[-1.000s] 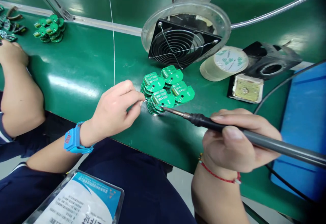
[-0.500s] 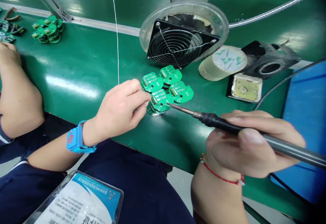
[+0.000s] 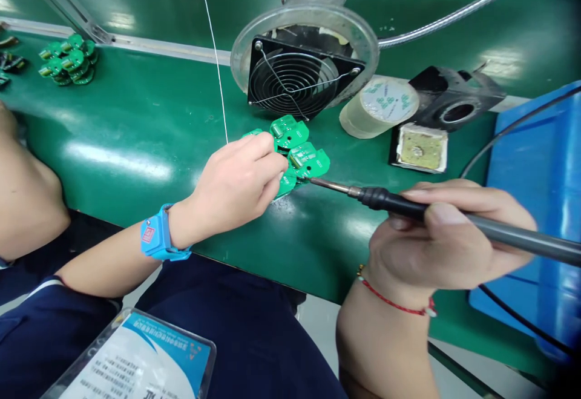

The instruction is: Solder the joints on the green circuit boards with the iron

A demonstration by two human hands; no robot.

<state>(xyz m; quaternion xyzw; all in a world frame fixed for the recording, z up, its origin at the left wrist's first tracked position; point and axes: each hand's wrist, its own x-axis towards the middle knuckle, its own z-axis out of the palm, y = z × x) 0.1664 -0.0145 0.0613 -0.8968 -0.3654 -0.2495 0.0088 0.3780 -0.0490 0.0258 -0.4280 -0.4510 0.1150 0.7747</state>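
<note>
- Nearest, below the stack of circuit boards (image 3: 308,160): a card in a clear sleeve (image 3: 136,356) on the lap.
- Right hand (image 3: 445,247) was right of and nearer than the boards, fingers closed tight around the soldering iron (image 3: 454,220). Thumb lay along the top of the grip.
- The iron's tip reached left to the near edge of the top board and looked to be touching it.
- Left hand (image 3: 240,181), with a blue wrist strap (image 3: 158,235), lay on the left side of the boards and covered part of them. Fingertips were pinched together on the solder wire (image 3: 218,66), which ran straight up out of frame.
- The boards sat in a small overlapping pile on the green bench (image 3: 136,120), between the two hands.
- My read: a joint was being soldered on the top board. The next move calls for the wire end right at the tip and the stack held steady.
- Just behind the boards: a fan (image 3: 299,78) in a clear hood.
- Right of the boards, further back: a tape roll (image 3: 381,105), a cleaning sponge (image 3: 420,148), a black iron stand (image 3: 454,102).
- Far right of the boards: a blue tray (image 3: 540,175).
- Far left of the boards: another person's arm (image 3: 22,193); behind it, a second pile of boards (image 3: 68,60).
</note>
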